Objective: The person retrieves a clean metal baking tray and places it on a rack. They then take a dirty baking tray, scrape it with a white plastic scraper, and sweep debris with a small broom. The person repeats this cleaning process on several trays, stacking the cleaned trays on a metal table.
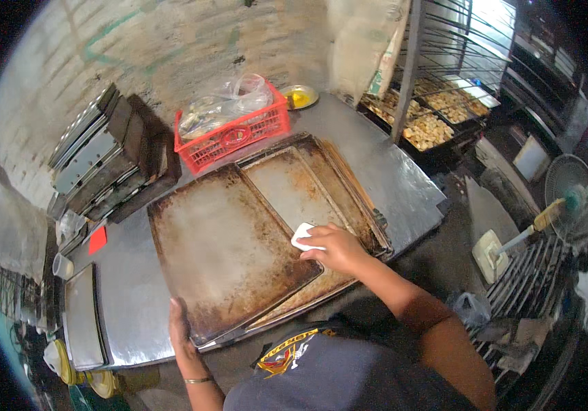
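A browned metal baking tray [222, 251] lies at an angle over other baking trays [294, 190] on the steel table. My left hand [180, 323] holds its near left edge, the thumb upright along the side and the other fingers mostly hidden. In my right hand [337, 248] is a white block-like pad [303, 236], possibly a sponge or folded cloth. The pad is at the tray's right edge, above the trays beneath. Dark brown staining runs along the rims, while the top tray's middle is pale grey.
Behind the trays stands a red plastic crate [237, 134] with plastic bags, beside a metal plate [300, 96] of yellow stuff. Stacked metal pans [104, 159] lean left, near a plastic cup [62, 266]. A rack [408, 77] with trays of food pieces and a fan [571, 200] stand right.
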A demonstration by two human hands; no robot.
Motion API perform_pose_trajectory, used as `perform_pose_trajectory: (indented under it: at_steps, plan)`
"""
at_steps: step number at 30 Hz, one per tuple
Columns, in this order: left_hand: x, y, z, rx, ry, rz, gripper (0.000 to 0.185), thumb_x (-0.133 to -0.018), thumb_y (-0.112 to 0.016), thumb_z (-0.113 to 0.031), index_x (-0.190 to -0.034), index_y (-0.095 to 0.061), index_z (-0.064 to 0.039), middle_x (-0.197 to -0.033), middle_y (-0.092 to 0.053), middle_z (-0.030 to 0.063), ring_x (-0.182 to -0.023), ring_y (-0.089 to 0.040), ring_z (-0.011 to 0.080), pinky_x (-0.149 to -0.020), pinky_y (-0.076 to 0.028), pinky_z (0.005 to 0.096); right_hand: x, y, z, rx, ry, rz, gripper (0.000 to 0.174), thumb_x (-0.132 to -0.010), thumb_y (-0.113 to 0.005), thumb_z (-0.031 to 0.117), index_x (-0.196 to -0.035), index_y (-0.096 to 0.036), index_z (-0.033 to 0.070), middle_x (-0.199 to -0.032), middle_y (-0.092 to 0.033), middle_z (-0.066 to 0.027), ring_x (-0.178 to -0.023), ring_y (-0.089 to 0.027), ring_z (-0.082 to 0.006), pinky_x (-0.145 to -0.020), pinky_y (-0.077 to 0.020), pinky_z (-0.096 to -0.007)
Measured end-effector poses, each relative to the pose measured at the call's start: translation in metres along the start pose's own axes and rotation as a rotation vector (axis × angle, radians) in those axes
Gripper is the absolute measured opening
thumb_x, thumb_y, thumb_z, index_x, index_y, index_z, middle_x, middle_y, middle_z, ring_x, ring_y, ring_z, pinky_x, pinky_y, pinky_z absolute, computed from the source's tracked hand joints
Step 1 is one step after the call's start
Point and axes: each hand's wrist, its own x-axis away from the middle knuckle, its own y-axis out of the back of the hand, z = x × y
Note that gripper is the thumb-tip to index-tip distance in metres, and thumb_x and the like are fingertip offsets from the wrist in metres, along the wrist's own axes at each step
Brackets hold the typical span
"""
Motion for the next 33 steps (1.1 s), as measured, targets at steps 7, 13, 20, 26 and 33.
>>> perform_pose_trajectory:
  at_steps: [7,13,20,26,33]
  plan:
    - [0.02,-0.054,-0.066,-0.172,-0.222,-0.07,0.045,-0.095,-0.042,-0.036,-0.117,-0.05,0.002,-0.107,-0.056,0.0081,-0.096,-0.054,0.0182,-0.084,-0.043,0.0315,0.017,0.052,-0.14,0.092,-0.789,-0.035,0.038,-0.081,-0.06,0.012,-0.118,-0.056,0.008,-0.11,-0.061,-0.0183,-0.098,-0.061,-0.03,-0.083,-0.0479,-0.0382]
    - [0.056,-0.136,-0.105,-0.425,-0.386,-0.371,0.037,-0.094,-0.048,-0.032,-0.106,-0.055,0.002,-0.088,-0.055,-0.0012,-0.077,-0.049,0.0082,-0.069,-0.04,0.0221,0.054,0.03,-0.189,0.032,-0.751,0.151,0.058,-0.072,-0.068,0.013,-0.127,-0.049,0.01,-0.092,-0.063,-0.0175,-0.078,-0.062,-0.0316,-0.072,-0.0495,-0.0374]
    - [0.067,-0.152,-0.128,-0.303,-0.737,-0.214,0.031,-0.092,-0.054,-0.025,-0.109,-0.055,0.001,-0.088,-0.054,-0.0037,-0.078,-0.045,0.0036,-0.068,-0.037,0.0182,0.056,0.014,-0.225,-0.104,-0.787,0.034,0.052,-0.075,-0.063,0.018,-0.123,-0.049,0.005,-0.09,-0.064,-0.02,-0.083,-0.063,-0.0293,-0.074,-0.0487,-0.0389]
    - [0.062,-0.153,-0.115,-0.298,-0.724,-0.237,0.031,-0.093,-0.05,-0.03,-0.104,-0.057,-0.002,-0.081,-0.054,-0.0033,-0.077,-0.046,0.0065,-0.07,-0.039,0.0215,0.011,0.038,-0.134,-0.778,-0.867,-0.413,0.051,-0.082,-0.061,0.017,-0.127,-0.042,0.003,-0.094,-0.059,-0.0082,-0.078,-0.054,-0.0131,-0.063,-0.045,-0.0278]
    - [0.053,-0.134,-0.066,-0.085,-0.529,-0.047,0.033,-0.094,-0.049,-0.032,-0.104,-0.056,-0.002,-0.095,-0.056,-0.0021,-0.085,-0.049,0.0074,-0.079,-0.039,0.0232,-0.003,0.022,0.094,-0.45,0.127,-0.196,0.058,-0.087,-0.055,0.016,-0.138,-0.031,0.005,-0.105,-0.055,-0.0134,-0.086,-0.058,-0.0212,-0.076,-0.0474,-0.0336]
